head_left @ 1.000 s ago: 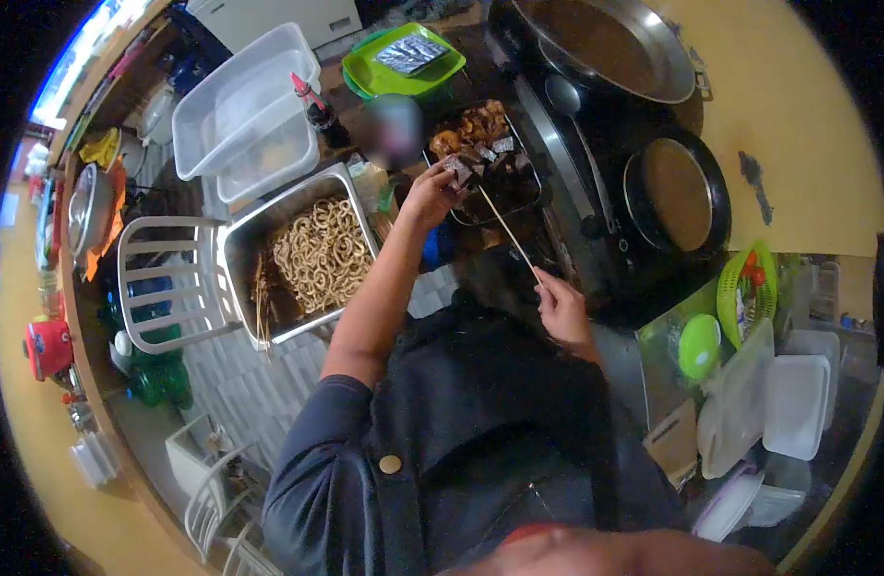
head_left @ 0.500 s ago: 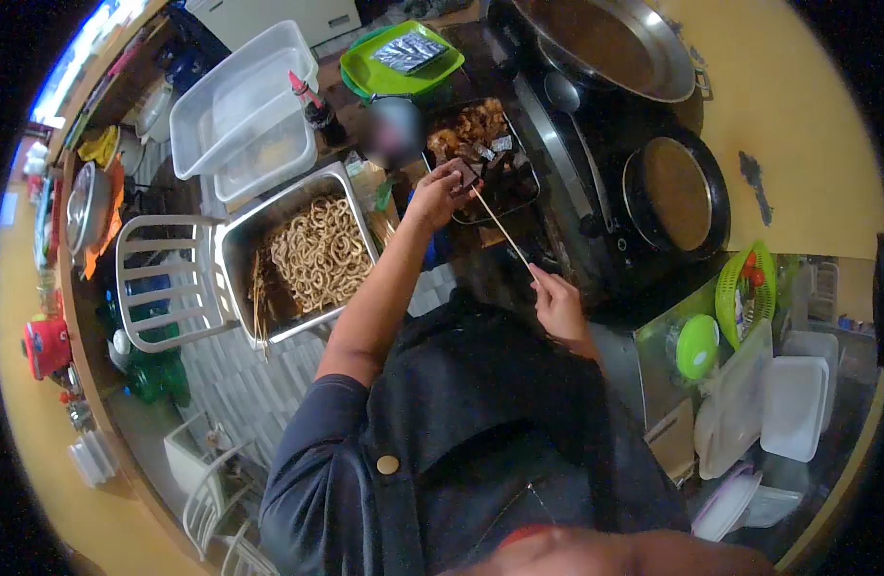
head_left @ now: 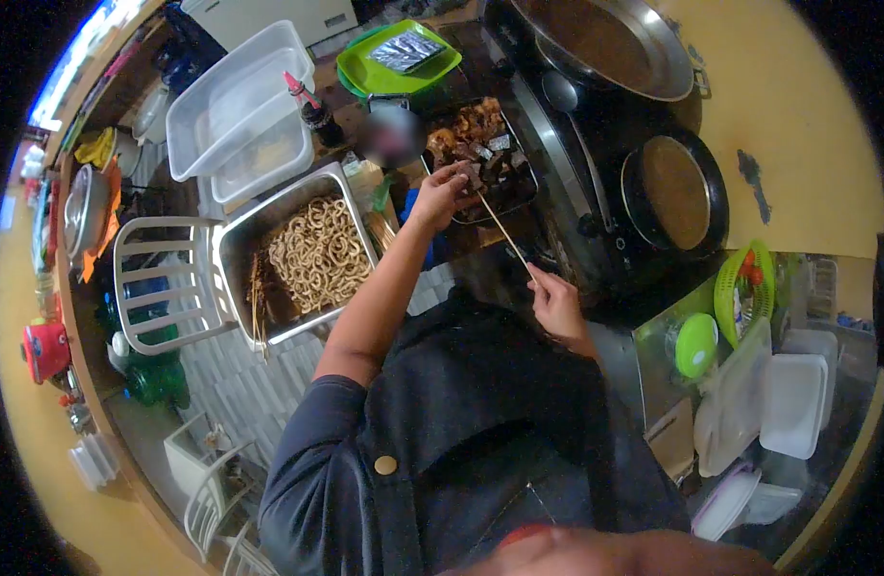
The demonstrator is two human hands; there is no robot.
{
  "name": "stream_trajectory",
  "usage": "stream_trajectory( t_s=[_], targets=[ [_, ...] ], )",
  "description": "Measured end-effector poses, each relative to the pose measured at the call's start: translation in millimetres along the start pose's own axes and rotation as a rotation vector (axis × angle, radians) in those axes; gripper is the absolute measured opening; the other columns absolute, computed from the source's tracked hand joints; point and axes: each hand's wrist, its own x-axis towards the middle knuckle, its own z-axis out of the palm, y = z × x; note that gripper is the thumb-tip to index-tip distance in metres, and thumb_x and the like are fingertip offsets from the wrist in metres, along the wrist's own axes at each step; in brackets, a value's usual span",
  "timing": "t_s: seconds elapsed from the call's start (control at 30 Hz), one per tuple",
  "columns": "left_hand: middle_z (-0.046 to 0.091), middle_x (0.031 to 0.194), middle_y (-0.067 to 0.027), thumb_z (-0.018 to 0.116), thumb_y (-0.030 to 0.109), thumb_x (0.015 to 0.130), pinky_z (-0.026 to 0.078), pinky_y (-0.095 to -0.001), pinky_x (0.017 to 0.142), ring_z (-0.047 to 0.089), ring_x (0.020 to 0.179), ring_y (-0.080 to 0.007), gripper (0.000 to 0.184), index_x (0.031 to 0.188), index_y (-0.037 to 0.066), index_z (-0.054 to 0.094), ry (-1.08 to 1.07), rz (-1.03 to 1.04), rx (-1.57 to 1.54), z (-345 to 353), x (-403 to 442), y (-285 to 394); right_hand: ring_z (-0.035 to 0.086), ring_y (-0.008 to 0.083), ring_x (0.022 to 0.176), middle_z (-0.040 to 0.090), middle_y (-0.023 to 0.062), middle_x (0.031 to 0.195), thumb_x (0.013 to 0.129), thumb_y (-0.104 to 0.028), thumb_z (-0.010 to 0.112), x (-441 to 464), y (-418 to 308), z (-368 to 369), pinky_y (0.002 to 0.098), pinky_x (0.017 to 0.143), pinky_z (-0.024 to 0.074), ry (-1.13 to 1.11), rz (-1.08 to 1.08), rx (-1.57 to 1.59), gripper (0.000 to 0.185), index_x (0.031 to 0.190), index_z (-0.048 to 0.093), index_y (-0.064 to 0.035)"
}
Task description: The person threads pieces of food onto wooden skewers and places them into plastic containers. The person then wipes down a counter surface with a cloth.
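My left hand [head_left: 440, 197] pinches a dark brown piece of food [head_left: 471, 176] over the near-left part of a black tray [head_left: 535, 187]. The tray holds dark chunks [head_left: 504, 173] and orange-brown pieces [head_left: 473, 122]. In my right hand [head_left: 557, 303], closed around its lower end, is a thin wooden stick [head_left: 504, 233]. The stick slants up and left, and its far tip meets the dark piece. Whether the tip has gone into the piece is too small to tell.
Left of my left arm, a steel tray [head_left: 233, 278] holds pale rings [head_left: 322, 252] and sticks. Beyond are clear plastic tubs [head_left: 240, 106], a bottle [head_left: 317, 120] and a green tray [head_left: 447, 69]. Two pans, one large [head_left: 668, 58] and one small [head_left: 674, 192], stand at the right.
The dark piece in my left hand has been turned and lowered slightly toward the tray. My right hand and the stick have shifted slightly left.
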Motion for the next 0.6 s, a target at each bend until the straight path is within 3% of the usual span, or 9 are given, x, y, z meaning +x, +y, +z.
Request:
stream_trajectory(
  t_s=[0.43, 0.53, 0.6],
  targets=[
    [0.057, 0.097, -0.0090, 0.054, 0.004, 0.084, 0.054, -0.0357, 0.073, 0.058, 0.084, -0.0187, 0.032, 0.116, 0.000, 0.050, -0.005, 0.080, 0.068, 3, -11, -15, 0.060, 0.0328, 0.074, 0.061, 0.0200, 0.083, 0.078, -0.001, 0.051, -1, -1, 14, 0.0367, 0.067, 0.0481, -0.038, 0.133, 0.064, 0.032, 0.110, 0.056, -0.0015],
    [0.060, 0.099, -0.0098, 0.057, 0.007, 0.083, 0.051, -0.0328, 0.076, 0.059, 0.086, -0.0190, 0.035, 0.116, 0.000, 0.051, -0.014, 0.138, 0.093, 1, -14, -21, 0.056, 0.0114, 0.049, 0.062, 0.0126, 0.082, 0.083, 0.000, 0.048, 2, 1, 17, 0.0254, 0.045, 0.0461, -0.038, 0.059, 0.039, 0.032, 0.114, 0.054, -0.0024],
    [0.060, 0.099, -0.0096, 0.057, 0.007, 0.083, 0.051, -0.0318, 0.076, 0.059, 0.085, -0.0187, 0.035, 0.116, 0.000, 0.051, -0.025, 0.157, 0.118, 3, -17, -21, 0.056, 0.0109, 0.051, 0.062, 0.0122, 0.083, 0.083, 0.000, 0.049, 5, 3, 19, 0.0252, 0.046, 0.0465, -0.055, 0.089, 0.047, 0.031, 0.114, 0.054, -0.0020]
  ],
)
